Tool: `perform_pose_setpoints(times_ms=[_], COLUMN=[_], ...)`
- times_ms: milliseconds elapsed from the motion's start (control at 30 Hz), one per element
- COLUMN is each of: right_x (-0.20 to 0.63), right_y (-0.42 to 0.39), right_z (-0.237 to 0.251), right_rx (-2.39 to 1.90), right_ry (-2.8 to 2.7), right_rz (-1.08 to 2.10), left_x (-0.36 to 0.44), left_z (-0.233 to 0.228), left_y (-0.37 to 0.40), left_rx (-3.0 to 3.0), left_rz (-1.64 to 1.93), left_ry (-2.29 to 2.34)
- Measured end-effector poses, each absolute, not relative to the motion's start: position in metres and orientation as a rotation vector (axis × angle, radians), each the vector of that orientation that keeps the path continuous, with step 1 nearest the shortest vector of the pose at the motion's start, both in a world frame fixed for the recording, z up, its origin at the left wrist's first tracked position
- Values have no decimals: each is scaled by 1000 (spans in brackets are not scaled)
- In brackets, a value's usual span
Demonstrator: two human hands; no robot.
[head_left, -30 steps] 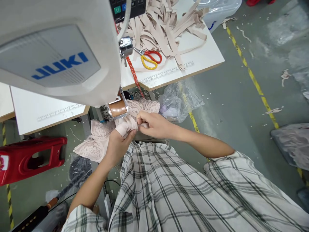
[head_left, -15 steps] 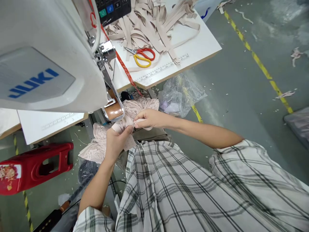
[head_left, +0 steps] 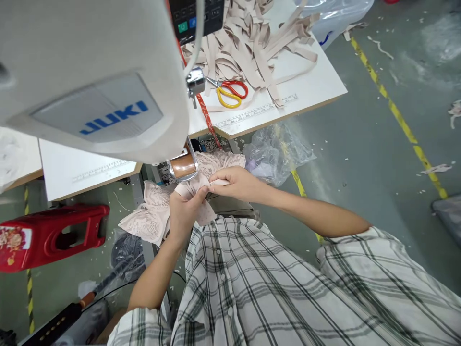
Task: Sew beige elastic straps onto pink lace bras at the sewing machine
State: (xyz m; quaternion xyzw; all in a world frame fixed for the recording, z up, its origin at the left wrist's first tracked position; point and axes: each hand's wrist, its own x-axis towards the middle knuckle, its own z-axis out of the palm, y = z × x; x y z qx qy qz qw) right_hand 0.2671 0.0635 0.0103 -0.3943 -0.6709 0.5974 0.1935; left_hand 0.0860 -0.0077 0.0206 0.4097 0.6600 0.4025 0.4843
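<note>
Blue "JUKI" on grey plate (head_left: 99, 111) of white sewing machine (head_left: 97, 38). Left hand (head_left: 186, 211) pinches pale pink lace garment (head_left: 148, 217), thumb on fingers; right hand (head_left: 241, 185) pinches its plain gathered band, just beside. Garment is at the lap, by the machine's front end. Printed ruler (head_left: 259, 111) on table edge, digits too small. Control panel (head_left: 197, 21): green and blue keys, lettering blurred. Red stool (head_left: 84, 218) has flowered sticker (head_left: 14, 244).

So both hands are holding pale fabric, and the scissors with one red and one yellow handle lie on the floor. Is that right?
Not quite: the head view shows the scissors lying on the white tabletop. The left hand and right hand do hold pale fabric.
</note>
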Motion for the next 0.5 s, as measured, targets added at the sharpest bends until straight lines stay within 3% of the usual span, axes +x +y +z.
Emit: perform_pose_setpoints(times_ms=[200,300,400,500], right_x=[259,247,235,227], right_y=[85,107,129,145], right_z=[41,61,80,91], right_rx=[-989,-813,-705,-770], right_ry=[-1530,-1614,-2015,-2399], right_rz=[2263,2404,2225,1734], left_x=[74,79,70,38], left_z=[1,-5,0,5], left_y=[-41,-48,-41,-26], left_rx=[777,816,1152,1739], left_rz=[1304,1427,1624,1613], left_ry=[1433,1149,1033,1232])
